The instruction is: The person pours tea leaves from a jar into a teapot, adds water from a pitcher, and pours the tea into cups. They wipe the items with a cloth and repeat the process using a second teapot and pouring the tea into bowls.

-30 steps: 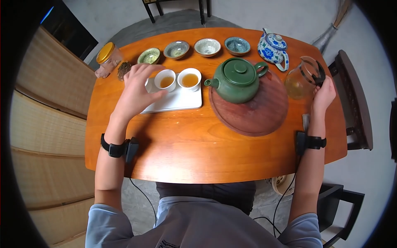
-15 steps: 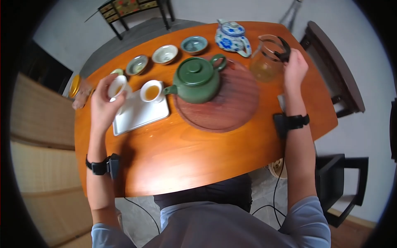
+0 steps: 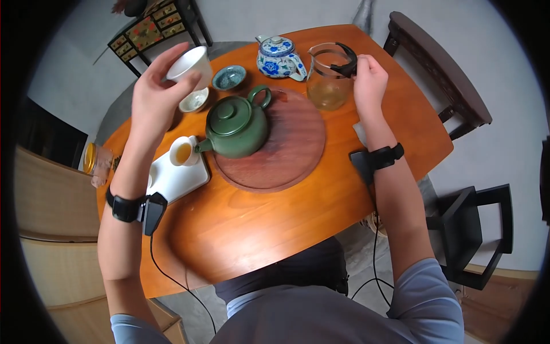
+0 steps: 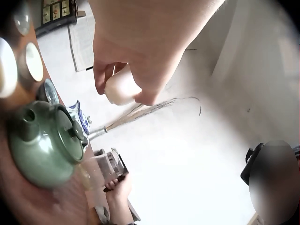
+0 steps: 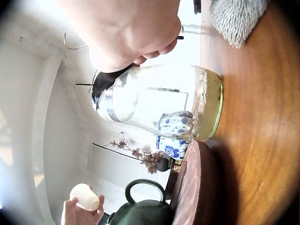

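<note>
My left hand [image 3: 152,106] holds a small white teacup [image 3: 197,66] between thumb and fingers, raised over the table and tilted; its contents do not show. My right hand [image 3: 371,83] grips the black handle of a glass pitcher [image 3: 327,89], which stands on the table with a little pale yellow liquid at its bottom. A second white cup [image 3: 182,150] with amber tea sits on the white tray [image 3: 177,182]. Its rim is right at the spout of the green teapot [image 3: 232,126], which rests on a round reddish-brown board [image 3: 292,149].
Behind the teapot stand a blue-and-white teapot [image 3: 278,57], a teal bowl [image 3: 229,77] and a pale bowl [image 3: 195,100]. A jar with a yellow lid [image 3: 91,157] is at the left edge. Beside the pitcher lies a grey fringed thing [image 5: 236,18]. Cables hang from both wrist cameras.
My left hand has taken the left teacup from the tray and lifted it well above the table. The head view has turned, shifting the table leftward. My right hand keeps hold of the pitcher handle.
</note>
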Available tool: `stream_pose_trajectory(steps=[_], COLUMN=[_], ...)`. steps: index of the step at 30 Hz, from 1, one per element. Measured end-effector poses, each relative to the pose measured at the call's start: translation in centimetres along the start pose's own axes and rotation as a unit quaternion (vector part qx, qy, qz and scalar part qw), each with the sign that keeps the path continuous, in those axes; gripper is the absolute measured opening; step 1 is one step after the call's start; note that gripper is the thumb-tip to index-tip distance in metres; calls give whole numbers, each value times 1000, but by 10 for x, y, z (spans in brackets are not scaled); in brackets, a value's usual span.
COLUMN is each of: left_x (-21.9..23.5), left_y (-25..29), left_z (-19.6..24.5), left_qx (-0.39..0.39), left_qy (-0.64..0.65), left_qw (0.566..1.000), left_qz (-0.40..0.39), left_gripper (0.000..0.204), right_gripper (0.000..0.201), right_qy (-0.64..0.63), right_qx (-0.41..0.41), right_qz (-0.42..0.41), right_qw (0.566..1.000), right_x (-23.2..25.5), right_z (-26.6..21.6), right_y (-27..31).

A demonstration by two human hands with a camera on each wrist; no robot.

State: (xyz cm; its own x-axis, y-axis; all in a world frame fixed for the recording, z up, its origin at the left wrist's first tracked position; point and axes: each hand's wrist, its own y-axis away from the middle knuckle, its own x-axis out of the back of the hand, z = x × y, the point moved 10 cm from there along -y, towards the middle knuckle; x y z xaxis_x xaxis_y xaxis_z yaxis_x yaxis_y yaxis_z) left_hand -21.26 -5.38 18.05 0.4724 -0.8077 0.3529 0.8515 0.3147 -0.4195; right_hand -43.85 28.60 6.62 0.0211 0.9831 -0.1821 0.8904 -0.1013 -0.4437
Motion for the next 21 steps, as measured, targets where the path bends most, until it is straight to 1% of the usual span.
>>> stream_pose_trajectory(steps=[1,3,6,9,11,12,13,15,17,21], left_x=[-13,-38,-70,-101,-119,-127,-133,-147,-154,-167], left_y=[-9,-23,-45,-53,-60,-63,-64,-66,-71,-72], left_z=[3,13,17,26,27,30,31,34,35,43], left_qx=[0,-36,-45,-56,-62,-66,-68,-74,-90,-105], left_qy=[6,23,10,23,-4,5,5,-47,-61,-95], left_qw=[1000,999,998,996,994,993,993,989,987,980], left_qz=[-8,-22,-44,-68,-87,-92,-97,-116,-118,-139], left_gripper=[64,67,70,71,72,73,73,64,65,64], right_gripper=[26,26,24,24,25,25,25,27,28,28], right_qy=[-4,-8,-5,14,13,16,19,27,23,31], right_qx=[0,-5,7,27,19,22,24,16,4,25], right_qz=[-3,0,-1,7,18,14,10,15,14,16], right_qw=[1000,1000,1000,1000,1000,1000,999,999,1000,999], right_x=[-1,-1,-2,0,1,0,0,1,0,1], right_z=[-2,-3,-3,-7,-7,-7,-6,-5,-5,-8], right_y=[1,2,2,3,3,3,3,3,4,4])
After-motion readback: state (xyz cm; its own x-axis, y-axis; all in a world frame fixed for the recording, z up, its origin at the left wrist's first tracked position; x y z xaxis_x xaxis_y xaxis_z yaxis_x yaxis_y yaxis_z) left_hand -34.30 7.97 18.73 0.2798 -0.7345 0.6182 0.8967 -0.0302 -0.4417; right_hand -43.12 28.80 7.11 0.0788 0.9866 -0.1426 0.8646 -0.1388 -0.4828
